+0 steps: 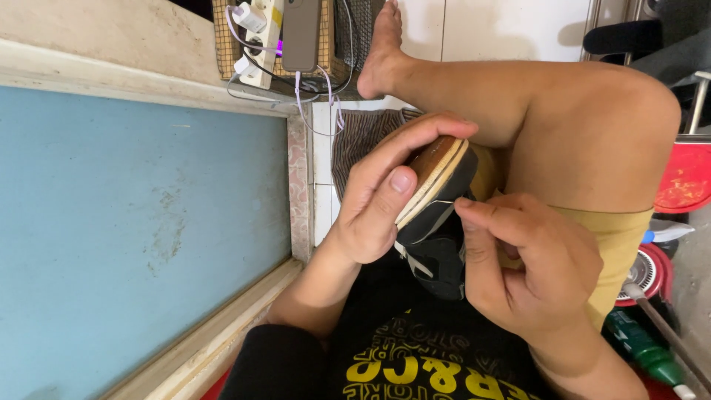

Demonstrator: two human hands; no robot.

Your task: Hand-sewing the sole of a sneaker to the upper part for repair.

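A black shoe (437, 237) with a brown sole and a pale welt edge is held in front of my chest. My left hand (385, 192) wraps around the sole end, thumb pressed on the pale edge. My right hand (526, 267) pinches something thin, a thread or needle, at the seam between sole and upper; the item itself is too small to make out. My bare leg (563, 126) is bent behind the shoe.
A blue panel (141, 222) in a pale frame fills the left. A power strip (263, 33) with cables and a phone (300, 33) lie at the top. A red lid (685, 178), a round tin (652, 270) and a green-handled tool (641, 348) sit at the right.
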